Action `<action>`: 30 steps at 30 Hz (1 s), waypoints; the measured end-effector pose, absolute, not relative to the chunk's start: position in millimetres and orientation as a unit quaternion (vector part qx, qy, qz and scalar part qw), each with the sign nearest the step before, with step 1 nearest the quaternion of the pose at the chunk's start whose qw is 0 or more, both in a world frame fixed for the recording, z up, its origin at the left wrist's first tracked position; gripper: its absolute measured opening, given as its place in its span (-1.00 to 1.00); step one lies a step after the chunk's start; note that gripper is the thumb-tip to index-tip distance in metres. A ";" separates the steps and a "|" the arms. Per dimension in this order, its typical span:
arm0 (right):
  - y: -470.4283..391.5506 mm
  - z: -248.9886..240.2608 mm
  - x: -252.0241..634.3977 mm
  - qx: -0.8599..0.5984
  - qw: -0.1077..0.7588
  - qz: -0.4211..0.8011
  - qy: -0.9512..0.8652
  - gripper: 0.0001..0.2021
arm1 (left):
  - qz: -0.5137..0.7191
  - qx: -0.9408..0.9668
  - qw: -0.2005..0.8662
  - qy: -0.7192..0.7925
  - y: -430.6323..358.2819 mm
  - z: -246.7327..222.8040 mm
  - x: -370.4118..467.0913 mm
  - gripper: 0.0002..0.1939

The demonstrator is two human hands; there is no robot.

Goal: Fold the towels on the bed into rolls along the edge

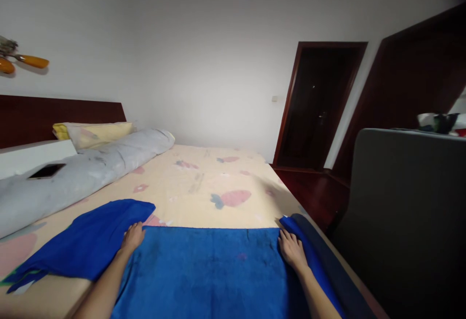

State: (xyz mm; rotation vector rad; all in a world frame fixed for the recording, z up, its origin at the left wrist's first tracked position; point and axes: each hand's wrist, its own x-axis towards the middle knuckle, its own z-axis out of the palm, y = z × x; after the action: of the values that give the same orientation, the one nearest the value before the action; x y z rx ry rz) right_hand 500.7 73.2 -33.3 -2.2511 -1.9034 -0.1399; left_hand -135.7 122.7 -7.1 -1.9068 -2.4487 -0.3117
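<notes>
1. Blue cloth (214, 270) is laid out on the bed (198, 183), in the lower middle of the view; its far edge is nearly straight.
2. Left hand (134, 236): placed palm down at the far left corner of the cloth; whether an edge is pinched cannot be told.
3. Right hand (292, 248): placed palm down at the far right corner, its fingers extended and slightly spread.
4. Bright-blue fabric (98, 236) is bunched beside the left hand; a second bright-blue piece (318, 270) is seen beside the right forearm, bordered by a dark strip (333, 260).
5. Grey bolster (120, 159) is set across the head end of the bed, with a dark flat device (46, 171) resting on it; a yellow pillow (105, 133) is placed behind, near the headboard (61, 110).
6. Dark chair back (407, 202) is situated to the right of the bed.
</notes>
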 end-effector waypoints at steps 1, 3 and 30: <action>73.2 -33.6 501.6 -0.759 0.092 -0.050 -0.642 -0.50 | -0.101 -0.608 0.008 -0.788 123.8 -5.1 -136.3 -0.66; 74.0 -34.5 502.6 -0.761 0.087 -0.058 -0.640 -0.49 | -0.106 -0.602 0.001 -0.791 126.5 -1.6 -136.5 -0.68; -74.8 -87.4 511.3 -0.763 0.269 0.087 -0.582 -0.39 | -0.139 -0.602 0.003 -0.787 -25.9 -97.0 -145.8 -0.43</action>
State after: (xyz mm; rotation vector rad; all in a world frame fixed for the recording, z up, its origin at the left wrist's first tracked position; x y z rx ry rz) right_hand 511.3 -74.8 -87.4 -2.0562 -1.5690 0.2354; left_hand -145.8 -25.9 -97.0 -1.8862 -2.4660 -0.4371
